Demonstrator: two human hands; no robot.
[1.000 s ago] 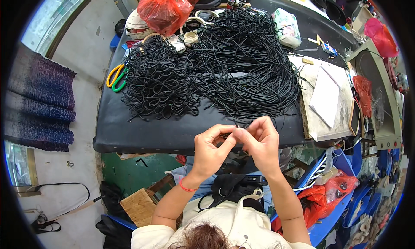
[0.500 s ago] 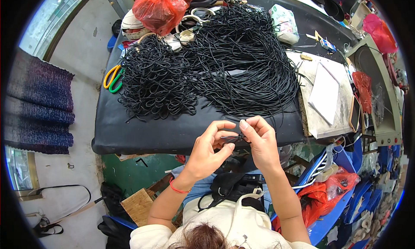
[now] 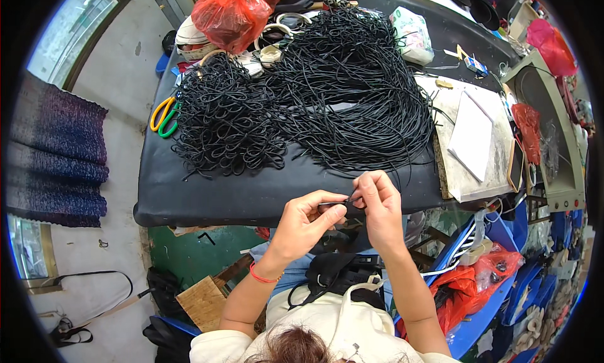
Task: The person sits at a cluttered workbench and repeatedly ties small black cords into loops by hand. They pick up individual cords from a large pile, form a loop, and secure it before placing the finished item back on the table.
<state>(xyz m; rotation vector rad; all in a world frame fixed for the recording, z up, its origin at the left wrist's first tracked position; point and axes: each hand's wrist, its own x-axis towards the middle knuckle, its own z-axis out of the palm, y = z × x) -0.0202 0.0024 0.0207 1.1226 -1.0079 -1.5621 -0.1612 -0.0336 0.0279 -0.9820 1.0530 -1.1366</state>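
Between my hands, just off the table's near edge, is a short black cord (image 3: 333,204) bent into a small bundle. My left hand (image 3: 306,219) pinches its looped side between thumb and fingers. My right hand (image 3: 379,205) grips the other end of the same cord with thumb and forefinger, close to the left fingertips. The fingers hide part of the cord, so its knot or crossing is hard to make out. Beyond the hands lies a large heap of straight black cords (image 3: 377,124). To its left sits a pile of looped black cords (image 3: 229,120).
Scissors (image 3: 165,117) with yellow and green handles lie at the table's left. A red plastic bag (image 3: 229,17) and a tissue pack (image 3: 412,35) stand at the back. A worn board (image 3: 443,149) with white paper (image 3: 472,136) lies right, beside a grey metal frame (image 3: 563,168).
My left fingers have closed in on the cord, and the left hand has dropped slightly. The right fingers now pinch the cord tighter, nearer the left hand.
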